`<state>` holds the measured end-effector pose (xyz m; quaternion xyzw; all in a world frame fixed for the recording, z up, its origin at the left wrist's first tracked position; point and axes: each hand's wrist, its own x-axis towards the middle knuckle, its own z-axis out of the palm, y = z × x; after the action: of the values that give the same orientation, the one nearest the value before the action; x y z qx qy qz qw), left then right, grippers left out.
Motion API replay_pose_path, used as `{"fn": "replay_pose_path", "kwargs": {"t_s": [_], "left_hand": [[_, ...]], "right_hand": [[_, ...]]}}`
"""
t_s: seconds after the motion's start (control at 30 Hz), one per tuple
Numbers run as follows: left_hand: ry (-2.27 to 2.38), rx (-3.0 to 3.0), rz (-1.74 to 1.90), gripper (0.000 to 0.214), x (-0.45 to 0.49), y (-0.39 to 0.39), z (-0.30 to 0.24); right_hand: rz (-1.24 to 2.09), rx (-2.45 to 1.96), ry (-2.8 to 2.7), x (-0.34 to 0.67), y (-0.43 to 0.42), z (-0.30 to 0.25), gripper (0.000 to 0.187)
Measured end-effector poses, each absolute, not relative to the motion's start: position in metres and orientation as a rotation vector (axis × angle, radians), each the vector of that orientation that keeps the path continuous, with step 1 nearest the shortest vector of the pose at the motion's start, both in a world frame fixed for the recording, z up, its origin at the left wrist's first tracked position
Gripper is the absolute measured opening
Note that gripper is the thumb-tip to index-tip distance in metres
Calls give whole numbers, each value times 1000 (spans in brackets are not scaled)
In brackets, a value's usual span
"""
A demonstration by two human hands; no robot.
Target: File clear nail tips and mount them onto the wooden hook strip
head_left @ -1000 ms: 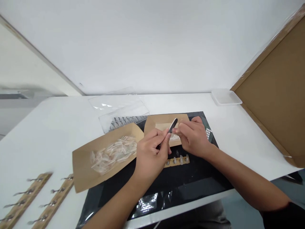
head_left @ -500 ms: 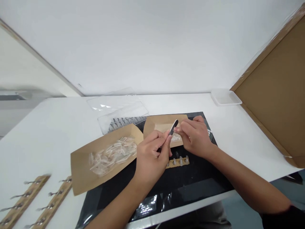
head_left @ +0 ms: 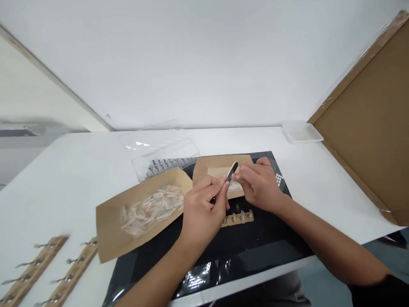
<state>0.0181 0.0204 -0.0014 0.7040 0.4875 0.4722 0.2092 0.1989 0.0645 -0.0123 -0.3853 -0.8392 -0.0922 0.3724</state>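
My left hand (head_left: 204, 204) is closed round a nail file (head_left: 232, 171), black-faced with a white edge, which tilts up to the right. Against the file's face rest the pinched fingertips of my right hand (head_left: 260, 181); whatever small thing they hold is hidden. Just below the hands, a short wooden strip (head_left: 238, 218) lies on the black mat (head_left: 249, 245) with several clear nail tips (head_left: 243, 216) standing on it. Behind the hands sits a cardboard tray (head_left: 204, 164) with small white pieces (head_left: 235, 186).
Left of my hands, another cardboard tray (head_left: 110, 226) holds a heap of clear nail tips (head_left: 153, 207). Wooden strips with metal clips (head_left: 41, 264) lie at the front left. Clear plastic cases (head_left: 166, 153) and a white plastic tub (head_left: 302, 132) stand further back. A large cardboard box (head_left: 367, 119) borders the right.
The view has shifted slightly. My right hand and the file's tip sit a little lower and further left; both hands keep their hold.
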Motion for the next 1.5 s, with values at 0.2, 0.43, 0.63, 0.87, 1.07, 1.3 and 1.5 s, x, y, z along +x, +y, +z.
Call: {"fn": "replay_pose_path", "kwargs": {"t_s": [0.2,0.43,0.63,0.87,1.07,1.3,1.5], "left_hand": [[1343,1970,1334,46,17,21,0],[1258,2157,1475,19,14,28,-5],[1212,2235,1402,23,12,29,-9],[1231,2177,1407,24,9,28,-7],[1118,2199,1487,16,9,29,-3],[1078,2175,1449,14,8,29,-1],[985,2246,1465,14,7,32,-1]], "right_hand": [[-75,-930,-2124,203,61,-7,25],[844,-1023,-1821,212,51,-5,21],[1433,-899,-1478,212,50,-9,27],[1541,-755,-1396,214,54,-10,33],[1531,-717,-1417,215,57,-13,27],[1611,-765,-1376,217,57,-11,32],[1690,-815,-1383,223,58,-11,40]]}}
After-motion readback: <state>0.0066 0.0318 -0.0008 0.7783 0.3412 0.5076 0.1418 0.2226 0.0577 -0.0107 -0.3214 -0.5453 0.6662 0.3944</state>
